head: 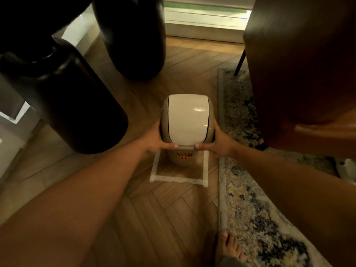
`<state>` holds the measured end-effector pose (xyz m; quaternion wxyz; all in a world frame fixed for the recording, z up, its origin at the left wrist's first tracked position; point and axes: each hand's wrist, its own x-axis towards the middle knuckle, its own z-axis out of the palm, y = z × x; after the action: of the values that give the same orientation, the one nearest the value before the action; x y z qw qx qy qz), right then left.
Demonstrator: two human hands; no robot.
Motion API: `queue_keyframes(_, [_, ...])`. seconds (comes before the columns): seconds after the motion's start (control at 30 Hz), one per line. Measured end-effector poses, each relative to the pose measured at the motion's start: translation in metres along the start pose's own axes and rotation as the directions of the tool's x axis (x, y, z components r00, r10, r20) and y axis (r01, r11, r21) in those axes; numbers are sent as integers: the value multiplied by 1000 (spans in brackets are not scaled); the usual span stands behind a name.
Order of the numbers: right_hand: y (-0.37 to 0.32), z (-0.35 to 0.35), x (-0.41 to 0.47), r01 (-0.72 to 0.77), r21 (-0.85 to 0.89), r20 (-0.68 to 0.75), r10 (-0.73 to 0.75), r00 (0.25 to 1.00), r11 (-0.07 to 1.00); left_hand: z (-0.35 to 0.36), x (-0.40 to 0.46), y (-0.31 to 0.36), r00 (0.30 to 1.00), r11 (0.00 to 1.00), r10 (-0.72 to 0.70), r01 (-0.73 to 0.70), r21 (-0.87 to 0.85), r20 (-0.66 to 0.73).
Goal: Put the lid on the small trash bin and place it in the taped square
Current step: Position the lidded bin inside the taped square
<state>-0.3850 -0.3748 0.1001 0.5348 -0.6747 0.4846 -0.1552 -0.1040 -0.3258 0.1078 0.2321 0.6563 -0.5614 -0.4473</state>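
Observation:
A small beige trash bin (182,158) with an orange label stands inside the taped square (178,179) on the wooden floor. Its lid (187,120), beige-rimmed with a white swing flap, sits on top of the bin. My left hand (157,140) grips the lid's left side and my right hand (219,142) grips its right side, thumbs pressed on the near rim. The square's far edge is hidden behind the bin.
Two large dark rounded objects (73,105) stand at the left and back. A brown chair (300,60) with a thin black leg is at the right, over a patterned rug (248,199). My bare foot (228,247) rests near the rug's edge.

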Motion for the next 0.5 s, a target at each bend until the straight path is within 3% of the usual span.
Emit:
queue_keyframes(0.27, [1, 11, -45, -64, 2, -44, 65, 997, 998, 13, -27, 3, 998, 1000, 11, -12, 18, 68])
queue_keyframes(0.5, [6, 17, -82, -72, -119, -58, 66, 996, 990, 27, -53, -7, 997, 996, 49, -53, 68, 63])
